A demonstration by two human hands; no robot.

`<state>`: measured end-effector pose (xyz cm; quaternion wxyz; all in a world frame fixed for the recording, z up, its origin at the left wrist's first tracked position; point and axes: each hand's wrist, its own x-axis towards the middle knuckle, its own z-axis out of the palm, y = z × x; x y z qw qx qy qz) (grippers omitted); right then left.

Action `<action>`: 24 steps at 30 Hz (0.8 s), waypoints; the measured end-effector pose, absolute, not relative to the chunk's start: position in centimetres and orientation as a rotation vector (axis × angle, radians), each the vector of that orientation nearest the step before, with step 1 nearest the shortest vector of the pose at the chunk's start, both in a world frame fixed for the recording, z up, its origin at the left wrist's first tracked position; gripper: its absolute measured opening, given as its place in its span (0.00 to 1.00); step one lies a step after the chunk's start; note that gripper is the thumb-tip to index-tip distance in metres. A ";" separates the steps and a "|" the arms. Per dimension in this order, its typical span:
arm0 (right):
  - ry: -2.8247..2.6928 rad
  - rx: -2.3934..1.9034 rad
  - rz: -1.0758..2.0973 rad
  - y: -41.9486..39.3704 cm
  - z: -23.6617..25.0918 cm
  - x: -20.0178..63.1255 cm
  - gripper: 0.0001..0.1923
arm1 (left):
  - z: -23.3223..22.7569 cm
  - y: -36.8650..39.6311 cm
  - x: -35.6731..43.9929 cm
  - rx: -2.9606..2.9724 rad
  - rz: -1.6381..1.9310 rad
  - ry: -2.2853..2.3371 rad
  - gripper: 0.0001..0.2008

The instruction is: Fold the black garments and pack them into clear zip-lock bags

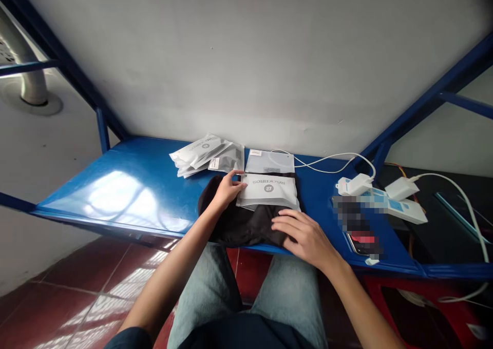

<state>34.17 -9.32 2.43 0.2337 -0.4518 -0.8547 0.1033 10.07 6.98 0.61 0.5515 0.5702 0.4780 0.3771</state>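
A black cloth (242, 223) lies on the blue shelf (127, 185) in front of me. A white plastic pouch (268, 190) with printed lettering lies on top of the cloth. My left hand (227, 189) holds the pouch's left edge with its fingertips. My right hand (302, 233) rests flat on the cloth, just below the pouch, fingers spread.
A pile of several similar pouches (206, 155) lies at the back left, and one more pouch (269, 161) behind the cloth. White chargers (356, 185) with cables, a power strip (400, 208) and a phone (362, 241) sit to the right. Blue frame bars stand at both sides.
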 end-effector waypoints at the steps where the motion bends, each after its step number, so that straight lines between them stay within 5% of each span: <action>1: -2.372 -1.219 0.343 -10.2 2.3 34.9 0.26 | 0.5 7.0 10.0 1.351 0.905 1.132 0.24; 8: -1.677 -1.647 0.379 -8.2 2.4 37.3 0.19 | 1.2 6.7 10.0 1.414 0.892 1.093 0.27; 14: -1.432 -1.630 0.810 0.7 2.5 37.8 0.35 | 3.6 7.6 11.4 1.571 0.997 0.958 0.22; 20: -1.610 -1.720 0.383 7.9 4.3 40.0 0.30 | 6.4 12.7 14.1 1.963 1.136 1.188 0.24; 24: -1.778 -1.848 0.263 11.5 3.5 39.8 0.29 | 5.0 15.4 17.6 2.482 0.687 1.339 0.27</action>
